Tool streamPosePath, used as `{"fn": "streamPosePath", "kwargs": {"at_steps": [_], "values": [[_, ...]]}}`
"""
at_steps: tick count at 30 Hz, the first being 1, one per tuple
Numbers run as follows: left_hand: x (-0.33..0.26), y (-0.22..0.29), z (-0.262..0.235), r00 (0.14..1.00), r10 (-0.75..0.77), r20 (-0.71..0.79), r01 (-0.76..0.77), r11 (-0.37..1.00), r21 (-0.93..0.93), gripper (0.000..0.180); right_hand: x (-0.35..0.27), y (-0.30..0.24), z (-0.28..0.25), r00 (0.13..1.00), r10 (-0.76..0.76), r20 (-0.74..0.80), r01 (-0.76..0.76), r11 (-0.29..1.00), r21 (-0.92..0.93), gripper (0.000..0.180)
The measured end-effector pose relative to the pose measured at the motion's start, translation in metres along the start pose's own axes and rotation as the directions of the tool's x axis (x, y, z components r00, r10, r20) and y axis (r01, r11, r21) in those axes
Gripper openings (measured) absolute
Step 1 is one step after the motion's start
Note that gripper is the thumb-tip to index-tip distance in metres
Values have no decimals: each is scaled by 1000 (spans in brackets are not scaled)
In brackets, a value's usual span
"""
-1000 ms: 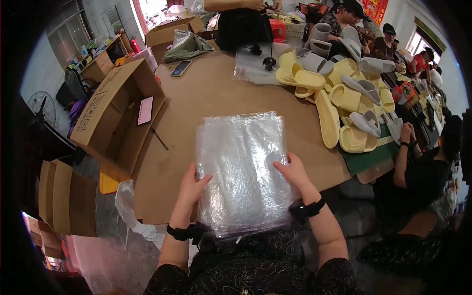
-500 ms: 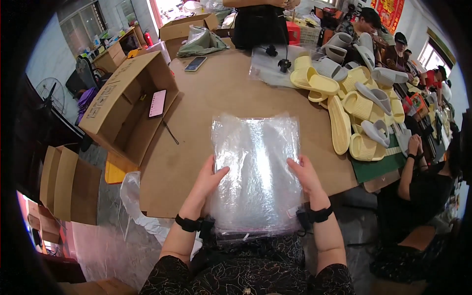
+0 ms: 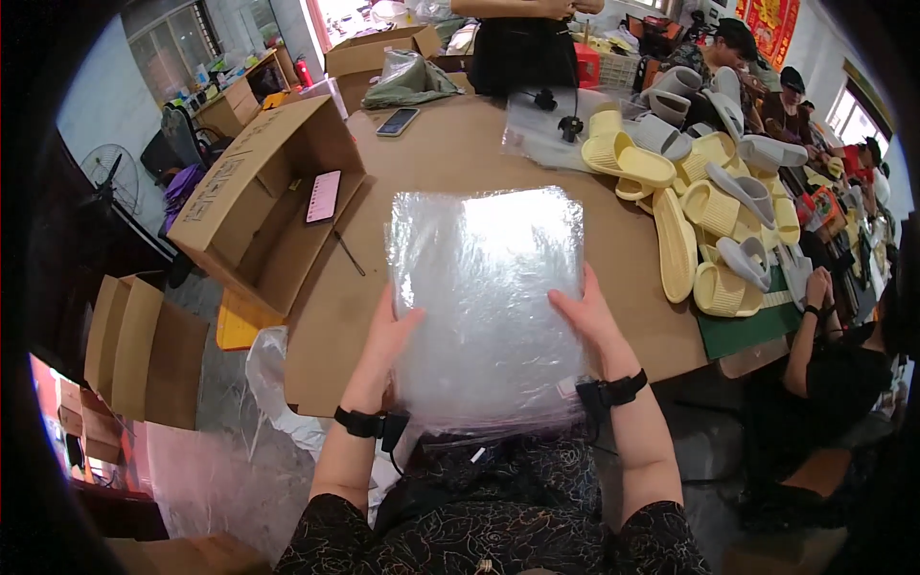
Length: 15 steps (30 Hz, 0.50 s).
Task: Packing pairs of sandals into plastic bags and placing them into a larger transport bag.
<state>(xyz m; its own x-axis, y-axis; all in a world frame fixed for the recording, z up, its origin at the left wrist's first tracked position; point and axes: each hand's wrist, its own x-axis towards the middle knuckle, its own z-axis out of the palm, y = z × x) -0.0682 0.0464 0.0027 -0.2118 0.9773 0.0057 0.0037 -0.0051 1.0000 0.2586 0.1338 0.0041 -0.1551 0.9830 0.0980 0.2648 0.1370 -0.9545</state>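
crinkled clear plastic bags (image 3: 489, 297)

Since a second ago the stack of clear plastic bags (image 3: 487, 302) has shifted: its near edge, which lay on the brown surface (image 3: 460, 153) at first, now hangs past the surface's near edge, toward the person's lap. The left hand (image 3: 388, 340) and the right hand (image 3: 585, 316) have moved with it, and both now sit at the stack's lower sides, closer to the surface's near edge. The stack's top edge lies further from the yellow slippers (image 3: 671, 240) at its far side.
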Motion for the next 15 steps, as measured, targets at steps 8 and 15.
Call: {"fn": "streamPosePath", "kwargs": {"at_steps": [8,15], "values": [[4,-29,0,996,83,-32,-60,897,438,76,-6,43,11,1000,7,-7,-8,977,-213,75],[-2,-18,0,986,53,-157,56,783,620,71,-20,19,-9,986,-118,-117,19,776,-631,72]]}}
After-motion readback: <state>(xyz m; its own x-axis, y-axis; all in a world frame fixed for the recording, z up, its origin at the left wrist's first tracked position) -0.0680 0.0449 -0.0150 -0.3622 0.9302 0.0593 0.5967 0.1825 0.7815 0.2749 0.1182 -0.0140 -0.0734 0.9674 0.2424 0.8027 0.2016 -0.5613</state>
